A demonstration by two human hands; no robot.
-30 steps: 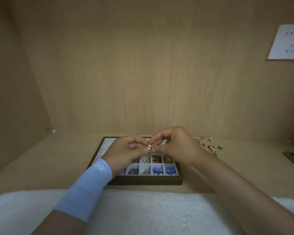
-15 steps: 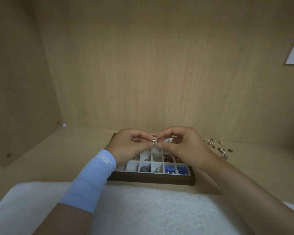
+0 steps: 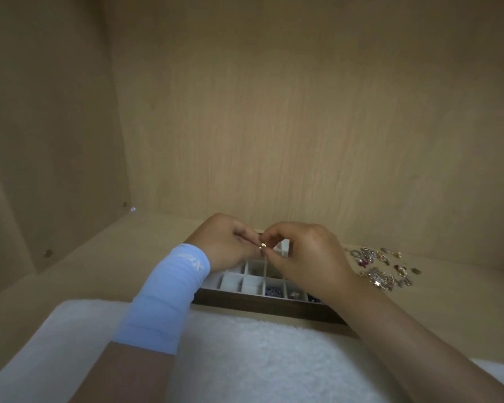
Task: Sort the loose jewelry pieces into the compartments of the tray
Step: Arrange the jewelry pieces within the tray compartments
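A dark wooden tray (image 3: 262, 306) with white compartments lies on the wooden surface in front of me. Blue beads (image 3: 273, 292) sit in one of its near cells; my hands hide most of the others. My left hand (image 3: 226, 245) and my right hand (image 3: 306, 254) meet above the tray, fingertips pinched together on a small gold jewelry piece (image 3: 263, 245). A pile of loose jewelry (image 3: 380, 267) lies on the surface to the right of the tray.
A white fluffy cloth (image 3: 259, 359) covers the near edge below the tray. Wooden walls enclose the space at the back and left. My left wrist wears a light blue sleeve (image 3: 169, 295).
The view has swung left and tilted, so the tray and hands sit lower and further right. Both hands stay pinched on the small gold piece, lifted slightly over the tray's far cells.
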